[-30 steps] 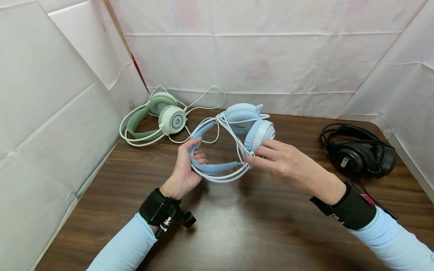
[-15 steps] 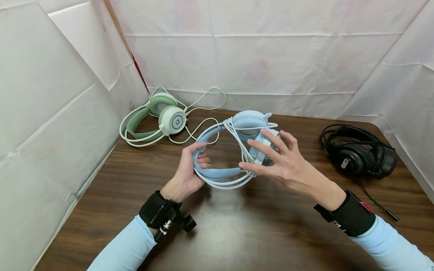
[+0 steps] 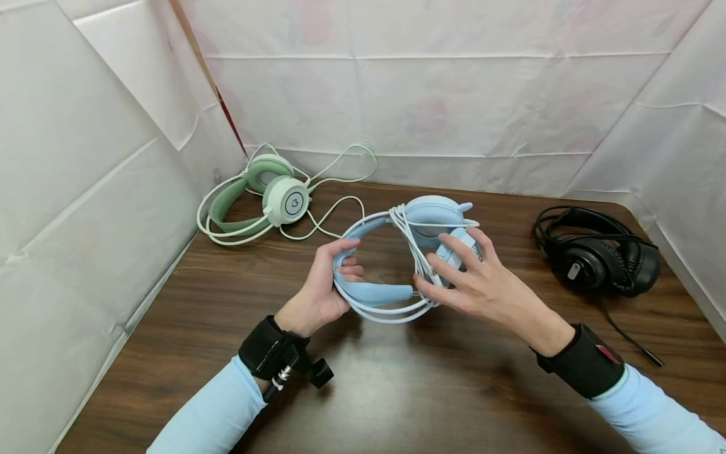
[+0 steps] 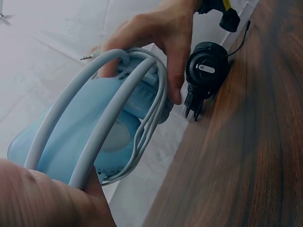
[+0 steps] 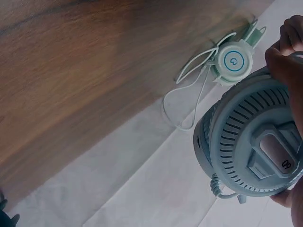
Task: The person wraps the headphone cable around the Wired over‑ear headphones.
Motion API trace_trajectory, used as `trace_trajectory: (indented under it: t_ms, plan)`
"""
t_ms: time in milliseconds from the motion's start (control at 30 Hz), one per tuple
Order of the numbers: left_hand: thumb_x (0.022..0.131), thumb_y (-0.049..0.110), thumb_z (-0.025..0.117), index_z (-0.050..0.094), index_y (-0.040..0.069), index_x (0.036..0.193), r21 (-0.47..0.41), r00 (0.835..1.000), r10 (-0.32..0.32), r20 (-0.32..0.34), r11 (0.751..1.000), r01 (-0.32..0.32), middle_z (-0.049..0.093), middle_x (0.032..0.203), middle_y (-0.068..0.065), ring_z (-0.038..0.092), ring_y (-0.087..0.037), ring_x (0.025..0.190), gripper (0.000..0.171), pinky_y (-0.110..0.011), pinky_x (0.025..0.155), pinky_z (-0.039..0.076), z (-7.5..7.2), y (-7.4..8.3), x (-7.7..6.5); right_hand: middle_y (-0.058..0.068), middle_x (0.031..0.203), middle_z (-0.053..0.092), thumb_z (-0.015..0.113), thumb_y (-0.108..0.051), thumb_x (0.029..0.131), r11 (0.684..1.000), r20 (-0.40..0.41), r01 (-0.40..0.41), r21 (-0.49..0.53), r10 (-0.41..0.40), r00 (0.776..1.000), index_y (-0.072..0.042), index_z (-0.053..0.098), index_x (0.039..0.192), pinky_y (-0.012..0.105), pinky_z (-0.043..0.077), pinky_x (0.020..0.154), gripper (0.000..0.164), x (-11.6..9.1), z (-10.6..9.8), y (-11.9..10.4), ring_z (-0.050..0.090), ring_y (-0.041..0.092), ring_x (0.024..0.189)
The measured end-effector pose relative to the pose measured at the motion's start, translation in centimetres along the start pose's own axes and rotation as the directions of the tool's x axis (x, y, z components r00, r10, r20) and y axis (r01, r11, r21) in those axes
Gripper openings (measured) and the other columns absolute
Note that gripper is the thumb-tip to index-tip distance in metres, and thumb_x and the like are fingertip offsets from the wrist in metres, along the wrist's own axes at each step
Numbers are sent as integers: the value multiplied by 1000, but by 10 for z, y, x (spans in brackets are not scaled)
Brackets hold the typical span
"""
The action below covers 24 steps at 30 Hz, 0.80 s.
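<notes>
Pale blue headphones (image 3: 377, 293) are held up over the table between both hands. My left hand (image 3: 317, 284) grips the padded headband, its fingers curled through the band. Around the near earcup (image 3: 454, 249) spread the fingers and thumb of my right hand (image 3: 482, 280). A white cable (image 3: 416, 252) is wound around the headphones beside the earcups, and a metal plug (image 4: 86, 57) sticks out near the right fingers in the left wrist view. The ribbed outer face of an earcup (image 5: 255, 137) fills much of the right wrist view.
Green and white headphones (image 3: 288, 200) lie at the back left, their thin cable (image 3: 368, 170) looped behind and beside them. Black headphones (image 3: 595, 252) with a microphone boom (image 3: 632, 337) lie on the right. White sheeting (image 3: 425, 94) walls the brown wooden table (image 3: 397, 391) on three sides.
The blue headphones have shifted slightly right and toward me, with my left hand on the headband. My right hand has gone from pinching near the cable to spreading around the near earcup.
</notes>
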State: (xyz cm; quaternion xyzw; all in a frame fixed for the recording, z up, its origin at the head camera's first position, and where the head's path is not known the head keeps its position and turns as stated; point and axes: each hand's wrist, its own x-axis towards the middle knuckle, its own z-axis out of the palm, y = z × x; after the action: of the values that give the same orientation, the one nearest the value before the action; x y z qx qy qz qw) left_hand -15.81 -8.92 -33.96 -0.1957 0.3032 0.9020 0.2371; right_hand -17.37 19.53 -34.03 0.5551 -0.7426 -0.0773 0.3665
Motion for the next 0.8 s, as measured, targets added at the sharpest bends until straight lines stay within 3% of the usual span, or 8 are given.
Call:
trace_trajectory:
  t_ms: [100,333,500,600,667,733,767,800]
  plan:
    - [100,24,54,37,18,74,11,999,-32,17,999,32,33,60,11,32,3,44,32,-10,43,31,0,0,2,13,123,62,37,-20,110,999,-5,20,39,-20,1000,-22,59,133,74,42,96,31,0,-4,1,53,46,124]
    - [102,24,54,42,16,80,77,997,-52,51,996,48,36,63,9,35,1,48,27,-11,46,35,0,3,6,12,118,60,71,-23,79,998,101,47,35,-51,994,-21,58,124,73,41,97,47,-7,-14,1,53,44,117]
    - [103,30,53,55,13,97,255,997,-28,77,967,7,55,67,7,54,-4,59,18,-20,62,48,3,2,7,11,112,61,50,-23,101,998,76,-19,64,14,997,-19,59,114,69,45,91,16,-20,-5,4,55,42,109]
    - [103,37,51,59,13,106,389,997,-16,72,921,-13,64,84,3,63,-10,79,25,-28,82,52,1,0,8,11,110,62,34,-27,110,995,68,-62,82,56,996,-18,59,112,67,46,88,26,-29,2,5,56,43,109]
    - [102,37,51,61,13,116,494,998,33,53,868,-55,68,104,-1,65,-16,99,30,-35,97,52,-3,0,8,12,110,61,32,-29,111,994,67,-77,81,72,995,-18,59,113,67,46,87,30,-36,5,10,55,43,110]
    - [101,36,55,63,10,123,636,992,122,44,762,-122,68,121,-9,64,-25,117,35,-43,108,49,-8,1,7,13,111,60,31,-31,111,993,72,-93,68,88,994,-17,59,114,67,45,85,32,-43,9,18,54,44,110]
    - [100,37,58,63,11,128,735,981,188,56,657,-168,67,129,-9,62,-27,124,38,-46,110,47,-10,2,7,14,111,60,30,-31,112,993,77,-103,58,98,992,-16,60,114,67,45,84,33,-47,12,23,54,45,109]
    - [99,38,61,64,13,131,829,963,256,83,519,-209,66,135,-9,60,-29,129,41,-48,112,46,-12,4,6,15,111,60,29,-33,112,992,82,-116,49,112,990,-16,60,115,68,45,83,35,-51,14,28,53,45,108]
